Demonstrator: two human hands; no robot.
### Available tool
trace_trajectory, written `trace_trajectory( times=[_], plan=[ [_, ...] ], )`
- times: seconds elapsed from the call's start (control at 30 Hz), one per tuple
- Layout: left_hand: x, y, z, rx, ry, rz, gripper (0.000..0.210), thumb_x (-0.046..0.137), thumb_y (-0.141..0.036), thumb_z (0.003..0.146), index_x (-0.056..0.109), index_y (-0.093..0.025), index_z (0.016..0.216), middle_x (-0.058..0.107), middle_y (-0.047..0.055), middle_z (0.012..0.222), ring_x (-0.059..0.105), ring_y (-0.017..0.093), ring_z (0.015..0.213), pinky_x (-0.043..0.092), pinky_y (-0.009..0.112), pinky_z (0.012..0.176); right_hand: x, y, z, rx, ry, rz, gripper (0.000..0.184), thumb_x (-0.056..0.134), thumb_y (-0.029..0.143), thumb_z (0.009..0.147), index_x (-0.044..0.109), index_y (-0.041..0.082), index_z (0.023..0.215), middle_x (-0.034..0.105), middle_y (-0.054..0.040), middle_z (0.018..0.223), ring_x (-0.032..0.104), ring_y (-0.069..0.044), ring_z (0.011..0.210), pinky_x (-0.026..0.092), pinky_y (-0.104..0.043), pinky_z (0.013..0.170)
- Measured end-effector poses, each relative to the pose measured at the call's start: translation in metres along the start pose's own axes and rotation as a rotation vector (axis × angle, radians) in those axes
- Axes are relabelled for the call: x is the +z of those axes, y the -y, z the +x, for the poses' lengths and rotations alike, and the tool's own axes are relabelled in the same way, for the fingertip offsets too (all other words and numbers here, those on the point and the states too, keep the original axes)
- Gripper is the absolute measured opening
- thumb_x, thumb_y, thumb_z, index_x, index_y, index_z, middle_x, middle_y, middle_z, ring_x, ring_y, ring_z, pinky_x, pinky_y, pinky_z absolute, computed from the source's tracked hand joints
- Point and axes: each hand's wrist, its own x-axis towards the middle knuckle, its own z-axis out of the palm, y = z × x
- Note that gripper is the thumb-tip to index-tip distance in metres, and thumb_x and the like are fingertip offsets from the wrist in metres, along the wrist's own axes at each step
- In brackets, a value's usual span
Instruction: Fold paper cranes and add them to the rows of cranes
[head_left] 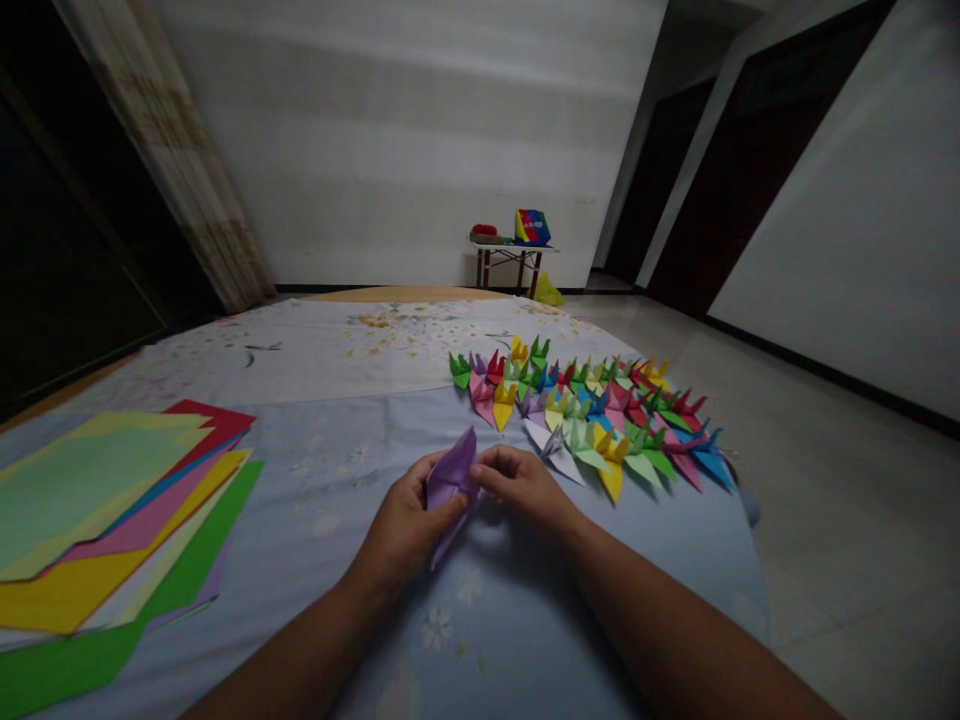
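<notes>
A partly folded piece of purple origami paper (451,470) is held up above the table, its pointed ends facing up and down. My left hand (412,515) grips it from the left, thumb pressed across its lower front. On the other side, my right hand (521,485) pinches its right edge between thumb and curled fingers. The fingers behind the paper are partly hidden. Just beyond my right hand stand rows of folded paper cranes (577,435) in many colours, the nearest ones white, green and yellow.
A fanned stack of coloured paper sheets (97,500) lies at the left. A pale blue flowered tablecloth (360,460) covers the round table. Farther back, a small side table (510,247) by the wall bears a multicoloured box (532,227); a yellow bag (549,290) sits on the floor beside it.
</notes>
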Motion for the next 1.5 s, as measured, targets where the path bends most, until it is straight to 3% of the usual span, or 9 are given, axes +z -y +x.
trace_trajectory(
  times=[0.27, 0.47, 0.77, 1.03, 1.5],
  plan=[
    [0.0, 0.001, -0.002, -0.033, 0.035, 0.012, 0.049, 0.065, -0.021, 0.067, 0.053, -0.015, 0.115, 0.066, 0.01, 0.103, 0.063, 0.023, 0.091, 0.047, 0.032, 0.079, -0.005, -0.008, 0.003, -0.023, -0.025, -0.042, 0.031, 0.065, 0.043, 0.067, 0.056, 0.014, 0.064, 0.045, 0.0067, 0.051, 0.037, -0.005, 0.046, 0.029, -0.019, 0.047],
    [0.001, 0.001, -0.002, -0.029, 0.044, 0.016, 0.05, 0.065, -0.02, 0.066, 0.053, -0.016, 0.114, 0.066, 0.009, 0.103, 0.062, 0.023, 0.094, 0.046, 0.033, 0.081, -0.004, -0.01, 0.004, 0.01, -0.069, -0.032, 0.03, 0.067, 0.039, 0.064, 0.053, 0.013, 0.059, 0.048, 0.0056, 0.051, 0.037, -0.004, 0.045, 0.029, -0.019, 0.048],
    [0.002, -0.002, -0.002, -0.068, 0.054, 0.008, 0.054, 0.067, -0.02, 0.063, 0.052, -0.015, 0.116, 0.066, 0.011, 0.101, 0.061, 0.025, 0.093, 0.046, 0.034, 0.081, -0.005, -0.012, 0.006, 0.085, -0.078, -0.016, 0.032, 0.069, 0.04, 0.062, 0.054, 0.013, 0.059, 0.045, 0.0073, 0.047, 0.034, -0.003, 0.042, 0.024, -0.019, 0.043],
    [0.004, -0.002, -0.004, -0.059, 0.06, -0.005, 0.05, 0.067, -0.018, 0.063, 0.056, -0.016, 0.111, 0.066, 0.011, 0.102, 0.061, 0.025, 0.094, 0.046, 0.033, 0.081, -0.006, -0.005, 0.005, 0.024, -0.066, 0.058, 0.031, 0.069, 0.043, 0.062, 0.057, 0.014, 0.063, 0.049, 0.0062, 0.05, 0.036, -0.004, 0.043, 0.025, -0.019, 0.043],
    [0.004, -0.001, -0.005, -0.064, 0.071, -0.004, 0.053, 0.068, -0.018, 0.062, 0.055, -0.016, 0.114, 0.067, 0.011, 0.101, 0.061, 0.026, 0.096, 0.046, 0.035, 0.083, -0.006, -0.006, 0.005, 0.064, -0.111, 0.08, 0.029, 0.069, 0.039, 0.061, 0.054, 0.014, 0.059, 0.044, 0.0079, 0.044, 0.032, -0.003, 0.039, 0.021, -0.02, 0.042]
  ],
)
